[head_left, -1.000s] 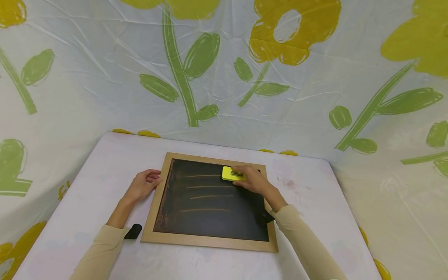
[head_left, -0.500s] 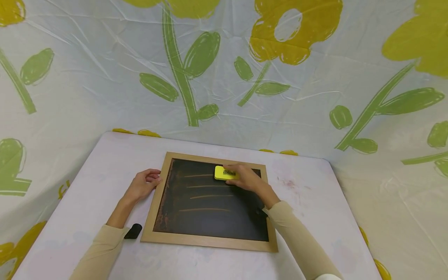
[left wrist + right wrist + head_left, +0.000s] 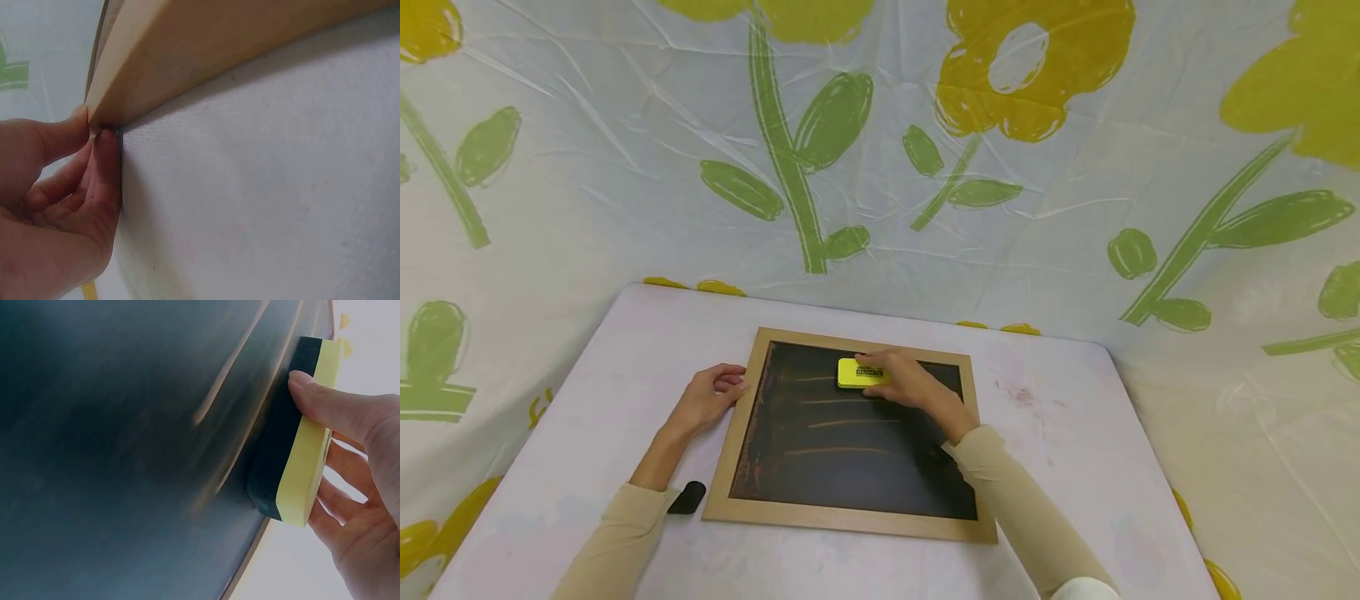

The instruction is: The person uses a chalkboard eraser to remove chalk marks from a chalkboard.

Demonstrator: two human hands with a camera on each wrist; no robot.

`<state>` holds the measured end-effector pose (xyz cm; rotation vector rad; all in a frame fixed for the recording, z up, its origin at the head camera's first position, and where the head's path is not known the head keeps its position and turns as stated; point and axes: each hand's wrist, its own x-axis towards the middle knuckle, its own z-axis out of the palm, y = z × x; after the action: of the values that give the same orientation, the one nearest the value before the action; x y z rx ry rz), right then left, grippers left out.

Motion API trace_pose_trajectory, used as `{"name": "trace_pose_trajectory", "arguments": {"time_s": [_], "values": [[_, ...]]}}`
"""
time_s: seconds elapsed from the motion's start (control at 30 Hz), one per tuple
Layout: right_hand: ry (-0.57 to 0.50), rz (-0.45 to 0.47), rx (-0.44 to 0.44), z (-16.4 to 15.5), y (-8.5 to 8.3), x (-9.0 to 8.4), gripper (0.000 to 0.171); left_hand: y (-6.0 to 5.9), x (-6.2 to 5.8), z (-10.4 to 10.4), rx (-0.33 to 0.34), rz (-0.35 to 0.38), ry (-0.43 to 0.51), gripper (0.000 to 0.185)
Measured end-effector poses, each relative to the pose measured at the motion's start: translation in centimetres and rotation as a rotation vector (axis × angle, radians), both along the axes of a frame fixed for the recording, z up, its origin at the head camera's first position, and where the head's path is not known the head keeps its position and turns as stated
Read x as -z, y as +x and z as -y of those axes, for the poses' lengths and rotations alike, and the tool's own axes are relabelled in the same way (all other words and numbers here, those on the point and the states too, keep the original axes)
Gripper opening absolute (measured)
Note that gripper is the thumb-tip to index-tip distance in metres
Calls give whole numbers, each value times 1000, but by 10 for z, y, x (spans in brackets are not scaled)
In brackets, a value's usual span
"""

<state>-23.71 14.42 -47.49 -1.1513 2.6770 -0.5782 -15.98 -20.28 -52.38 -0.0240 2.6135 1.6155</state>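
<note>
Slid left along the top chalk line since a second ago: eraser [image 3: 859, 372], gripped in right hand [image 3: 910, 385], dark felt side flat on chalkboard [image 3: 850, 467]. Left hand [image 3: 706, 398] curled, thumb and finger pinching the frame's left edge, well apart from eraser. Flower-print sheet [image 3: 625, 150] behind.

The eraser [image 3: 859, 372] carries a black printed label on its yellow top, but the print is too small to read.

Flowered sheet [image 3: 1075, 217] behind white table [image 3: 625, 350].
</note>
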Motion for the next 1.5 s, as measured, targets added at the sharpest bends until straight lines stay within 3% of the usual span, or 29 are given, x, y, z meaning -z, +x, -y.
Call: {"name": "trace_pose_trajectory", "arguments": {"time_s": [1.2,1.5], "values": [[57,0,-122,76,1,-6,60,-1,0,2,9,3,-26,35],[129,-4,-82,81,5,-5,63,-1,0,0,2,18,-25,36]]}}
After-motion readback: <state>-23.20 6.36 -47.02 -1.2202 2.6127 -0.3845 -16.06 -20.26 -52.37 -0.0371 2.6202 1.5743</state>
